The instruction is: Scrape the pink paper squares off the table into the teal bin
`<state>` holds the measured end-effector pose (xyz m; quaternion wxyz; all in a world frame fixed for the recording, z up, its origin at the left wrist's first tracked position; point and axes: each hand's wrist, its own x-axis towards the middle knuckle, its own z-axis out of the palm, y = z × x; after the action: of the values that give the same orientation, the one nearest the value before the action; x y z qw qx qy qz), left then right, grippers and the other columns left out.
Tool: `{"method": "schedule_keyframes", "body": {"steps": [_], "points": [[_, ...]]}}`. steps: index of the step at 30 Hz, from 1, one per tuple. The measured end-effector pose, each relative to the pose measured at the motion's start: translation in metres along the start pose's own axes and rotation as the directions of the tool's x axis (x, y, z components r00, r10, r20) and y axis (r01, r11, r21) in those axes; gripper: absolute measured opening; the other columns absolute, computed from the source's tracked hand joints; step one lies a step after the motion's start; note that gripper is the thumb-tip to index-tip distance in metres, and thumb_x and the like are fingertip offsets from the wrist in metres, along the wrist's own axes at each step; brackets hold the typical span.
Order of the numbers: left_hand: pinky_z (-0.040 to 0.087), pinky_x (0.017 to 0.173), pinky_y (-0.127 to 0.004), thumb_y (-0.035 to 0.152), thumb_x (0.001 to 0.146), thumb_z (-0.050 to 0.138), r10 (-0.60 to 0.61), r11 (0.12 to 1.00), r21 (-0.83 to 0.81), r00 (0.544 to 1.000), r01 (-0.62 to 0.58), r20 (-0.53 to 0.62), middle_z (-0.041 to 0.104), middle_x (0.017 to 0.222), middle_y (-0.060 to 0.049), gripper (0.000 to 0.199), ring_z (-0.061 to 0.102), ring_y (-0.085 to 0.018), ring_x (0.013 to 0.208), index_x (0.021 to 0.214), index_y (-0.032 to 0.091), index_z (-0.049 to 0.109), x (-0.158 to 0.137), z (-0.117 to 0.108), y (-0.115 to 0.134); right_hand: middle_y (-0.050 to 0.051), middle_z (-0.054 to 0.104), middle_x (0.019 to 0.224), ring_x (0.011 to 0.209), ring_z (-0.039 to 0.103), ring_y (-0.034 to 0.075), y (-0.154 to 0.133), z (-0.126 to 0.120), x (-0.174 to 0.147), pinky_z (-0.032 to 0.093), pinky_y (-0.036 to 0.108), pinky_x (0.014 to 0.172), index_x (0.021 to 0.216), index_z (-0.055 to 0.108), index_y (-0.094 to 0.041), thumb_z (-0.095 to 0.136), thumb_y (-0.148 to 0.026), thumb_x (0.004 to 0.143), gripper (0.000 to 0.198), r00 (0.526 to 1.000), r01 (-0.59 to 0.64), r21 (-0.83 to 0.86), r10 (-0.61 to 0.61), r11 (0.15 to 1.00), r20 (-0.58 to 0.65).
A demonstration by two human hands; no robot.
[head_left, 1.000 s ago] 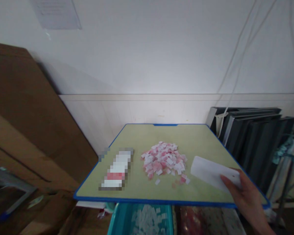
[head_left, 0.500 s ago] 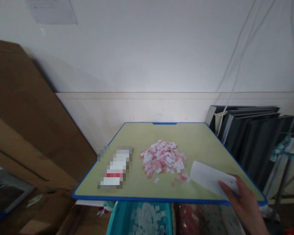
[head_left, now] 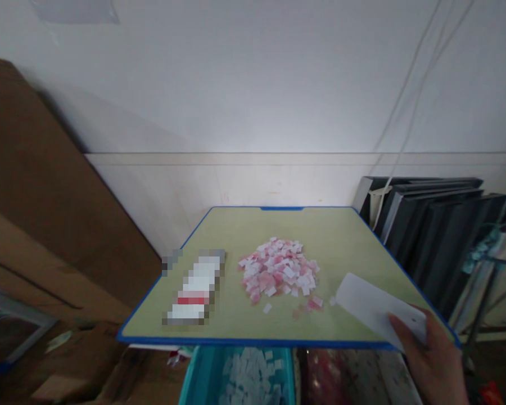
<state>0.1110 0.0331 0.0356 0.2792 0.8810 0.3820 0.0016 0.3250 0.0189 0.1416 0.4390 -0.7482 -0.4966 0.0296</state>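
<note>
My right hand (head_left: 432,349) is closed around one end of a flat white plastic scraper (head_left: 375,306), near the right front of a yellow-green tabletop (head_left: 329,225) with a blue rim. The scraper's far edge points left, with a small white piece beside its tip. To the left lies a heap of small pink and white square pieces (head_left: 278,267). Several loose pieces (head_left: 314,304) are scattered along the heap's near side. My left hand is out of the picture.
A pixelated white object with a red band (head_left: 196,289) lies on the tabletop's left. Below the front edge stands a turquoise bin (head_left: 189,379) holding white pieces. Brown cardboard (head_left: 59,185) leans at left; dark flat panels (head_left: 438,230) and hanging cables (head_left: 409,126) are at right.
My right hand and the scraper have shifted right, away from the heap, which looks unchanged. The camera view has moved slightly.
</note>
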Motion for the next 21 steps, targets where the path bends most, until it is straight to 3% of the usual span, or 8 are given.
{"method": "schedule_keyframes", "body": {"steps": [4,12,21], "points": [[0.052,0.064,-0.037,0.019,0.095,0.034,-0.025,0.999,-0.034,1.000,0.024,-0.010,0.061,0.104,-0.014,0.038,0.062,-0.024,0.085,0.132,0.026,0.037,0.018,0.015,-0.002,0.009,0.069,0.080,0.075,0.067,0.028,-0.002,-0.001,-0.004,0.054,0.033,0.063,0.092,0.055,-0.021,0.048,-0.050,0.078,0.033,0.994,-0.086,-0.020,0.084,0.996,-0.065],[0.051,0.058,-0.032,0.006,0.090,0.013,-0.078,0.996,-0.042,0.996,0.077,-0.035,0.064,0.103,-0.016,0.057,0.064,-0.027,0.085,0.137,0.035,0.025,0.025,0.032,-0.007,0.010,0.067,0.083,0.078,0.067,0.028,-0.005,0.006,-0.011,0.054,0.035,0.068,0.095,0.051,-0.020,0.047,-0.048,0.080,0.032,0.987,-0.150,0.059,0.153,0.987,-0.038],[0.049,0.052,-0.031,0.011,0.091,0.021,-0.144,0.989,0.029,0.989,0.144,-0.020,0.064,0.099,-0.022,0.048,0.065,-0.029,0.076,0.135,0.026,0.036,0.034,0.033,0.001,0.007,0.069,0.081,0.077,0.067,0.026,-0.015,0.017,-0.014,0.054,0.033,0.068,0.092,0.054,-0.022,0.046,-0.048,0.081,0.030,0.999,-0.033,0.046,0.033,0.998,0.006]]}}
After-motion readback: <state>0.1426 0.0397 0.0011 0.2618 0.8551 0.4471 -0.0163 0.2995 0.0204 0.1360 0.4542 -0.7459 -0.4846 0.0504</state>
